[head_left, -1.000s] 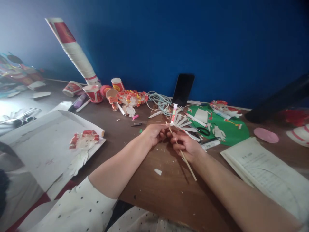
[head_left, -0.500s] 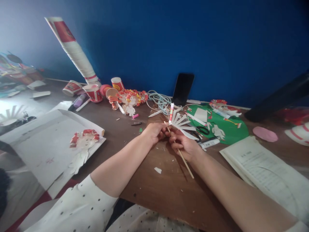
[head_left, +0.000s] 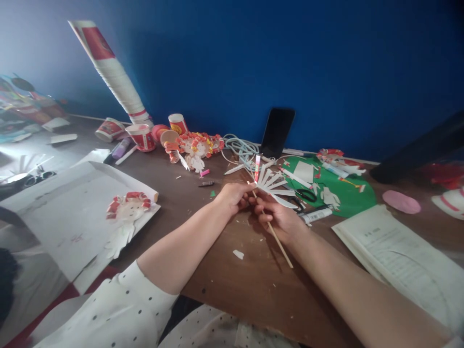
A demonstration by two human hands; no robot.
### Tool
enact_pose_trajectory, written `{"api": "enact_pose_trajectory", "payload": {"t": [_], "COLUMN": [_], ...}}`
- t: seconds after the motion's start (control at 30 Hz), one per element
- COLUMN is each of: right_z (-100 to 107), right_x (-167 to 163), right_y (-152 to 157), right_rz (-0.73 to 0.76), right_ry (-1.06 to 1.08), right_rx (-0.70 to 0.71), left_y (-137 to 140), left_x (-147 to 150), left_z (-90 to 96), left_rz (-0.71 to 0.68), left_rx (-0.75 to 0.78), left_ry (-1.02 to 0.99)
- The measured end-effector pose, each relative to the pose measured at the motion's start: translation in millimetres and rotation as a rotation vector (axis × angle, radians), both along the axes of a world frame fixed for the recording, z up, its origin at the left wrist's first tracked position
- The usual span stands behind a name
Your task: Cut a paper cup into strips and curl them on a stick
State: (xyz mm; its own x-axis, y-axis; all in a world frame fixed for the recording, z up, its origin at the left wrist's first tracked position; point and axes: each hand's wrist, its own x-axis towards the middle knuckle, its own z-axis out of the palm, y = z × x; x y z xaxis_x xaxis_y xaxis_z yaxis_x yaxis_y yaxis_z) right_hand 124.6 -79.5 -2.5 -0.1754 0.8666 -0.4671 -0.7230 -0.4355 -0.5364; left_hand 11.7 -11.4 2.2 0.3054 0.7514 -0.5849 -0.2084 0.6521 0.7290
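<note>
My left hand (head_left: 235, 197) and my right hand (head_left: 277, 213) meet over the brown table. Between them is a paper cup cut into strips (head_left: 271, 182), white with one red printed strip, fanned out upward. My left fingers pinch its near edge. A thin wooden stick (head_left: 279, 241) runs through my right fingers and slants down toward me; its upper end reaches my left fingertips. Exactly how the stick meets the cut cup is hidden by my fingers. Black-handled scissors (head_left: 306, 195) and a white marker (head_left: 319, 214) lie just beyond my right hand.
A green round sheet (head_left: 357, 193) with paper scraps is at right, near an open booklet (head_left: 395, 246). A black phone (head_left: 278, 133) leans on the blue wall. At left are a leaning cup stack (head_left: 119, 84) and a white box lid (head_left: 72, 217) bearing a paper figure.
The whole view has shifted slightly. Both hands keep almost the same hold on the cut cup and the stick.
</note>
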Motion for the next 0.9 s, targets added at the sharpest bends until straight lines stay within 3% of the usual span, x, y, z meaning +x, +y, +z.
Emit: {"api": "enact_pose_trajectory", "payload": {"t": [0.3,0.67,0.9], "right_z": [5.1,1.2,1.4], "right_x": [-0.9,-0.4,-7.5], "right_y": [-0.6,-2.0,-6.7], "right_rz": [0.000,0.017,0.018], "right_ry": [-0.047,-0.021,-0.085], "right_rx": [-0.044,0.028,0.082], "left_y": [1.4,5.8,9.7], "left_x": [-4.6,-5.9,-9.2], "left_z": [4.9,-1.8,-2.0], "left_rz": [-0.025,-0.135,-0.057], "left_rx": [-0.072,0.013,-0.001], "left_ry": [-0.087,-0.020,0.003]}}
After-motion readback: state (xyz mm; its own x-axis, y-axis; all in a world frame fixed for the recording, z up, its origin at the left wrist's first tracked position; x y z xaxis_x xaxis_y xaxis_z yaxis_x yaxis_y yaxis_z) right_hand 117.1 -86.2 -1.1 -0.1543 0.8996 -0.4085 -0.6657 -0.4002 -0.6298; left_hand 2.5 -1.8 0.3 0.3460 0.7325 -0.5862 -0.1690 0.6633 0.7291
